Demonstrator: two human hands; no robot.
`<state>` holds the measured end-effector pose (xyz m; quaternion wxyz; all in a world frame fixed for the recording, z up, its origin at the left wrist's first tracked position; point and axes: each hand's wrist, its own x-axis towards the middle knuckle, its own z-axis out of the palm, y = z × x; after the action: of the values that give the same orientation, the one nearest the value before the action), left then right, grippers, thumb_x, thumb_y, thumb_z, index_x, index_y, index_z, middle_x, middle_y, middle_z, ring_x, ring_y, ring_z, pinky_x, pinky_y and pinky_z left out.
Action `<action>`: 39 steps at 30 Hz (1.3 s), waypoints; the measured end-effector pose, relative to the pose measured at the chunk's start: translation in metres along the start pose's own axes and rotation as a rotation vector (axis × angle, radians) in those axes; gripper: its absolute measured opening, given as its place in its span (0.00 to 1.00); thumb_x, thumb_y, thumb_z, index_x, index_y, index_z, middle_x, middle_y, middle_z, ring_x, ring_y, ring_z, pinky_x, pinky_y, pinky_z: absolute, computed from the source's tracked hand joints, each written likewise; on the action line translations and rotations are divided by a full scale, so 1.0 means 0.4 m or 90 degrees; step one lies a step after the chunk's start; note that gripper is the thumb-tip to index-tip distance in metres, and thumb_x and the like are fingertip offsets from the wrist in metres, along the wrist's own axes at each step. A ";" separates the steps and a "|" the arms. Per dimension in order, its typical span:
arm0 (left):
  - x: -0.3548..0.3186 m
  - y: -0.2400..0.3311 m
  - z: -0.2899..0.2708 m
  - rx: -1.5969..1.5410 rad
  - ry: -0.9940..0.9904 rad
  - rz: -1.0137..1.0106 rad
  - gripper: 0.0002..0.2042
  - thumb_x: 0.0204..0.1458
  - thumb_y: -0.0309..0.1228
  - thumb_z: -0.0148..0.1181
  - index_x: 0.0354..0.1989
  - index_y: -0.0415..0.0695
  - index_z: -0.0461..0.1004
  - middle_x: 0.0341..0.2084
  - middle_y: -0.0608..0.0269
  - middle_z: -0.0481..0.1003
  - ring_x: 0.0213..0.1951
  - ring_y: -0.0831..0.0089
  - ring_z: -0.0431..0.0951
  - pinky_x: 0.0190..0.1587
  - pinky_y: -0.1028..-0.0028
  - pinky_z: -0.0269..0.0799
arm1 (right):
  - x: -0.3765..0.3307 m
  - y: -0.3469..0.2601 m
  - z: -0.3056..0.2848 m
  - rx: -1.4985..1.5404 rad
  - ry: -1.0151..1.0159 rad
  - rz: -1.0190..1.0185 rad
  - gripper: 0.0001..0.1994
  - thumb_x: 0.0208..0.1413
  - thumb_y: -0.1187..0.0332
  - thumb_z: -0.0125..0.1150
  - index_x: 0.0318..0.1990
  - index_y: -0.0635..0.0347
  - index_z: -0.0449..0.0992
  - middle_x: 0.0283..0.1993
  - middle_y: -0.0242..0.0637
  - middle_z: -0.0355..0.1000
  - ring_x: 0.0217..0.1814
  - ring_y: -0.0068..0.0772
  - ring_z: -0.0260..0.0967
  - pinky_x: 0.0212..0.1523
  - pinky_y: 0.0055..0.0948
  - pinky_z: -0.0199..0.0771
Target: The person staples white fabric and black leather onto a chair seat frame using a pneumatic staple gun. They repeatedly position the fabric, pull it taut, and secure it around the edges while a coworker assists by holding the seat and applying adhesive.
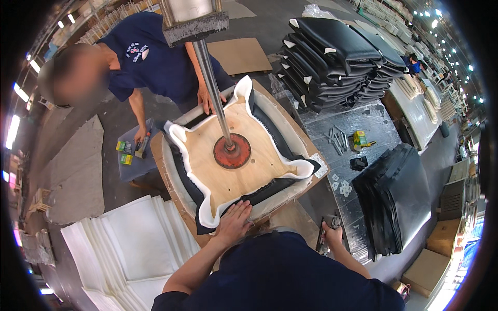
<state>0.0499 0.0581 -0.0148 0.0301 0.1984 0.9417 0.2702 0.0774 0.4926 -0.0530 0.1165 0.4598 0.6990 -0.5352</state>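
Observation:
A plywood seat panel [207, 145] lies in a padded, frame-like holder [275, 111], with white foam and a black cover [282, 185] rising around its edges and standing up at the corners. A round red press foot [232, 151] on a steel rod bears down on the panel's middle. My left hand [234, 222] lies on the cover's near edge with its fingers stretched out. Down at the right, by the metal table, my right hand [332, 236] is closed around a dark staple gun [335, 222], partly hidden by the hand.
Across the holder stands a co-worker [161, 57], one hand at its far edge, the other on a tool [142, 145]. Black covered seats [337, 57] are stacked far right. The metal table [332, 124] carries black sheets [391, 197] and staple strips [338, 139]. White foam sheets [129, 238] lie near left.

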 end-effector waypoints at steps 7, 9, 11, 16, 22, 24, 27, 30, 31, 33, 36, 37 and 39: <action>-0.017 -0.006 -0.034 0.019 -0.017 0.006 0.31 0.61 0.38 0.71 0.72 0.40 0.71 0.76 0.50 0.68 0.78 0.50 0.65 0.80 0.54 0.61 | 0.001 0.041 0.033 0.080 -0.055 -0.002 0.16 0.58 0.63 0.82 0.48 0.58 0.82 0.36 0.36 0.81 0.19 0.31 0.73 0.19 0.33 0.72; -0.014 -0.001 -0.038 0.008 -0.025 0.007 0.31 0.61 0.37 0.70 0.71 0.40 0.72 0.76 0.51 0.68 0.78 0.51 0.65 0.80 0.55 0.61 | 0.010 0.041 0.050 0.054 -0.069 -0.006 0.14 0.62 0.63 0.79 0.47 0.60 0.83 0.36 0.35 0.80 0.20 0.34 0.75 0.18 0.34 0.72; -0.015 -0.007 -0.053 0.003 -0.027 0.011 0.30 0.61 0.38 0.70 0.71 0.41 0.72 0.76 0.52 0.69 0.78 0.51 0.66 0.79 0.54 0.62 | 0.020 0.029 0.079 0.035 -0.091 0.013 0.14 0.62 0.62 0.79 0.47 0.59 0.83 0.36 0.35 0.80 0.20 0.33 0.75 0.18 0.34 0.72; -0.017 -0.014 -0.063 0.015 -0.003 0.045 0.28 0.59 0.34 0.72 0.68 0.42 0.75 0.72 0.52 0.72 0.75 0.52 0.71 0.77 0.54 0.66 | 0.020 0.012 0.109 0.023 -0.046 -0.010 0.14 0.61 0.64 0.80 0.48 0.56 0.83 0.33 0.31 0.78 0.22 0.29 0.74 0.21 0.32 0.73; 0.027 0.003 -0.003 -0.105 0.043 0.123 0.23 0.57 0.27 0.71 0.63 0.43 0.78 0.64 0.52 0.80 0.64 0.50 0.81 0.67 0.56 0.78 | 0.050 0.070 0.051 0.065 0.061 -0.041 0.16 0.57 0.64 0.83 0.49 0.56 0.84 0.36 0.31 0.82 0.27 0.24 0.75 0.28 0.31 0.76; 0.057 0.025 0.019 -0.135 0.058 0.101 0.19 0.58 0.26 0.70 0.59 0.43 0.81 0.60 0.52 0.83 0.59 0.53 0.85 0.61 0.60 0.83 | 0.064 0.076 0.021 0.060 0.089 -0.038 0.16 0.56 0.65 0.84 0.48 0.57 0.84 0.36 0.30 0.82 0.28 0.23 0.74 0.30 0.31 0.75; 0.118 0.040 0.038 -0.137 0.052 0.128 0.16 0.60 0.26 0.69 0.56 0.43 0.84 0.58 0.53 0.84 0.57 0.56 0.86 0.59 0.63 0.84 | 0.103 0.052 -0.017 0.092 0.112 -0.025 0.15 0.54 0.68 0.85 0.46 0.59 0.85 0.35 0.31 0.83 0.28 0.23 0.73 0.31 0.32 0.75; 0.187 0.081 0.030 -0.143 0.001 0.103 0.13 0.61 0.25 0.68 0.54 0.42 0.85 0.56 0.52 0.85 0.56 0.57 0.87 0.58 0.63 0.84 | 0.193 0.013 -0.065 0.081 0.115 -0.025 0.16 0.50 0.70 0.86 0.44 0.61 0.86 0.34 0.31 0.83 0.29 0.23 0.74 0.30 0.31 0.75; 0.207 0.102 0.029 -0.140 -0.009 0.079 0.13 0.61 0.25 0.68 0.54 0.42 0.85 0.56 0.52 0.85 0.56 0.57 0.87 0.58 0.63 0.84 | 0.242 -0.010 -0.078 0.101 0.113 -0.021 0.16 0.50 0.71 0.86 0.44 0.61 0.86 0.34 0.32 0.83 0.29 0.23 0.75 0.29 0.31 0.75; 0.255 0.171 0.034 -0.149 -0.022 0.024 0.13 0.61 0.24 0.67 0.54 0.40 0.85 0.56 0.52 0.85 0.56 0.56 0.87 0.58 0.62 0.84 | 0.359 -0.049 -0.131 0.123 0.116 -0.020 0.16 0.49 0.71 0.86 0.44 0.60 0.87 0.33 0.32 0.83 0.29 0.23 0.75 0.29 0.31 0.75; 0.264 0.240 0.038 -0.096 -0.077 -0.072 0.16 0.60 0.25 0.68 0.56 0.40 0.83 0.60 0.48 0.82 0.60 0.49 0.84 0.61 0.59 0.82 | 0.540 -0.103 -0.167 0.122 0.062 -0.036 0.17 0.48 0.70 0.87 0.44 0.61 0.86 0.36 0.34 0.84 0.30 0.25 0.77 0.29 0.32 0.76; 0.275 0.261 0.049 -0.083 -0.096 -0.084 0.19 0.60 0.26 0.69 0.60 0.41 0.81 0.63 0.45 0.80 0.63 0.46 0.81 0.65 0.56 0.79 | 0.599 -0.117 -0.181 0.126 0.046 -0.036 0.17 0.48 0.70 0.87 0.45 0.61 0.86 0.37 0.34 0.85 0.30 0.26 0.77 0.30 0.32 0.77; 0.291 0.313 0.056 -0.023 -0.119 -0.146 0.25 0.59 0.27 0.70 0.67 0.42 0.77 0.68 0.41 0.75 0.70 0.39 0.74 0.71 0.52 0.73 | 0.705 -0.182 -0.168 0.124 0.026 -0.011 0.18 0.50 0.71 0.87 0.47 0.64 0.85 0.39 0.35 0.86 0.34 0.28 0.79 0.35 0.31 0.80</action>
<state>-0.0089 0.2117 0.0370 0.1518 0.1132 0.9463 0.2619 -0.1113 0.6958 -0.1642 0.0525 0.4734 0.6499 -0.5923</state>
